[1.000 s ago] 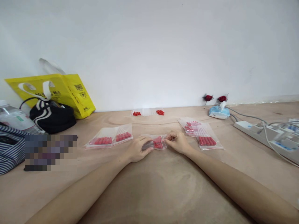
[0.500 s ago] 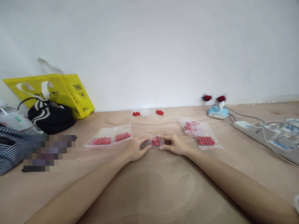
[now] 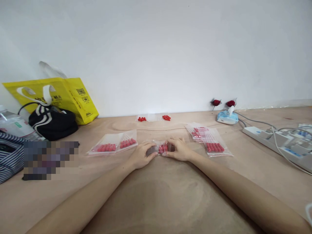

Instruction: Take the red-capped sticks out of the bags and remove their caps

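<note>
Both hands meet at the table's middle, over one small clear bag [image 3: 162,148] of red pieces lying on the table [image 3: 156,195]. Left hand [image 3: 141,155] closed on the bag's left end, fingers curled, thumb on top. Right hand [image 3: 177,149] pinched on the bag's right end, fingertips pressed along its edge; red pieces show between the two hands. Bag low on the surface, whether lifted clear of it cannot be told. Just left of the left hand: two filled bags [image 3: 114,144], overlapping, flat, red pieces in a row in each. Just right of the right hand: a stack of filled bags [image 3: 209,140], fanned, the nearest one with a row of red pieces. Farther back, near the wall: clear bags with two small heaps of loose red pieces [image 3: 154,118]. Far left: yellow bag [image 3: 70,96] leaning at the wall, black bag [image 3: 52,122] with white stripes in front of it, striped fabric at the frame edge. Right side: blue tissue pack [image 3: 227,117], two red roses [image 3: 223,103] behind it, white power strip [image 3: 280,139] with cables.
</note>
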Tool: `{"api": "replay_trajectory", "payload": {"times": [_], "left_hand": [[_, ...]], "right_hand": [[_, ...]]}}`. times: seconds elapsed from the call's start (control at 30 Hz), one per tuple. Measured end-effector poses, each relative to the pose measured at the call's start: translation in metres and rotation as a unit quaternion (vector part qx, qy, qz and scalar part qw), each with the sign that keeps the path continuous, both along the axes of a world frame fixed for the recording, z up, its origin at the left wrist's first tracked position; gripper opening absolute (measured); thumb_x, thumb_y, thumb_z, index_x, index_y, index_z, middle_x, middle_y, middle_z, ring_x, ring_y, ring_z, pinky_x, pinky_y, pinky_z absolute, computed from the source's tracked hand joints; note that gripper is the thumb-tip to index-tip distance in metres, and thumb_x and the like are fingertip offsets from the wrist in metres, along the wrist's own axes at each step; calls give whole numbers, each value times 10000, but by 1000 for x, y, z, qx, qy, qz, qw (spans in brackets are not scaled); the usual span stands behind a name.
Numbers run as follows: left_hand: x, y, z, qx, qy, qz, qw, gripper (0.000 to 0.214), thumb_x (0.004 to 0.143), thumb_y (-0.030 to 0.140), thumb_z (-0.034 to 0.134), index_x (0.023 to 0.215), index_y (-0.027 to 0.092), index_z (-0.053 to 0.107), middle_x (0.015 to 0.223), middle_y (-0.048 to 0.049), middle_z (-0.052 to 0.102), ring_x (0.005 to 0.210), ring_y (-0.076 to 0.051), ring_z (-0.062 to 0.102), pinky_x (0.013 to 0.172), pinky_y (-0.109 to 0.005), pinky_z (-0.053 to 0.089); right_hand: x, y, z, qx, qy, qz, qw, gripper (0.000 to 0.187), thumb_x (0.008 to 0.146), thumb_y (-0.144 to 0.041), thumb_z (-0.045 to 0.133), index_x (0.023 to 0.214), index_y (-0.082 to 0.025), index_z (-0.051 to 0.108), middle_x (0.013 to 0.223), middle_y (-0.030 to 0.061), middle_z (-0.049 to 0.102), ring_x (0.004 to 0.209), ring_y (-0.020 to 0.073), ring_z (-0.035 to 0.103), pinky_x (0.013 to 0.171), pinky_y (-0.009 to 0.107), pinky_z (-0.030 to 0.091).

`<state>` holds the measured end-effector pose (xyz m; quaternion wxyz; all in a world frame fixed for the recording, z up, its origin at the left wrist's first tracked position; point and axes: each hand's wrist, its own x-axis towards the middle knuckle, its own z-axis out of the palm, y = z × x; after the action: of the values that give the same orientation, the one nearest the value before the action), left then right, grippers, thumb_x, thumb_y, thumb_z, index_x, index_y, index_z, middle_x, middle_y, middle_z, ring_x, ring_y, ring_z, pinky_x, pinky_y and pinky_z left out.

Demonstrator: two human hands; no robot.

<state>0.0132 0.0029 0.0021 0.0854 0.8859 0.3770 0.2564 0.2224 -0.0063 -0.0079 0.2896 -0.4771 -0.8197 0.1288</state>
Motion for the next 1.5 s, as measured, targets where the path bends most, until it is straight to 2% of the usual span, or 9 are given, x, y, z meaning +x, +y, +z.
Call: {"api": "replay_trajectory", "payload": {"times": [0.1,0.23,0.37,0.5,0.6,0.73,0.93,1.2,1.5], "left_hand": [[0,0,0,-13,5,3,1000,358,772,341,529,1085,167,542,1067,-84,610,963,-208,567,843,-345,453],[1,-1,2,-40,21,1,999,362,779,335,518,1096,161,546,1078,-83,619,969,-210,577,852,-345,453],[1,0,1,-47,27,2,999,367,782,332,512,1103,156,547,1101,-90,611,994,-217,570,865,-352,449],[-1,2,-2,-48,23,-5,999,366,785,334,508,1117,181,537,1130,-75,597,1018,-213,560,878,-354,443],[-1,2,-3,-51,20,-2,999,380,786,342,509,1122,166,534,1143,-81,588,1034,-215,550,892,-355,434],[-2,3,-4,-50,22,4,999,377,788,342,507,1114,156,540,1144,-90,587,1040,-220,545,901,-366,425],[-3,0,-3,-32,20,13,999,360,783,348,509,1095,172,550,1116,-81,604,1009,-214,563,877,-357,443],[-23,-1,-1,-13,45,86,995,403,782,386,492,1114,162,536,1158,-97,576,1062,-240,529,908,-393,417],[-27,-4,-1,-6,47,83,995,375,802,372,467,1115,180,544,1170,-72,571,1088,-230,509,936,-390,398]], "right_hand": [[1,-1,3,6,-14,11,1000,319,657,-474,642,904,-273,633,816,14,589,846,194,504,810,398,275],[0,0,4,-8,8,5,1000,239,628,-406,677,800,-242,647,725,-17,620,754,164,535,803,389,283],[0,1,1,-34,52,14,998,178,628,-323,666,753,-198,640,659,-29,604,622,120,529,690,302,362],[4,2,0,-53,108,48,992,133,642,-238,630,748,-158,622,691,-5,599,602,107,525,577,230,395],[9,3,1,-22,92,44,995,135,624,-203,636,750,-162,610,714,-3,607,643,119,539,651,260,419],[13,7,-4,-13,116,48,992,249,649,-239,647,890,-179,624,794,14,644,705,136,571,754,316,426],[16,12,-14,-82,221,110,966,221,698,-306,615,865,-169,660,854,40,650,683,129,590,622,253,472],[39,9,-7,-64,231,62,969,205,641,-319,664,797,-188,688,765,28,648,672,134,589,611,256,476],[84,4,9,-16,225,-43,973,190,632,-342,662,732,-183,689,667,21,620,600,129,546,546,248,433]]}}
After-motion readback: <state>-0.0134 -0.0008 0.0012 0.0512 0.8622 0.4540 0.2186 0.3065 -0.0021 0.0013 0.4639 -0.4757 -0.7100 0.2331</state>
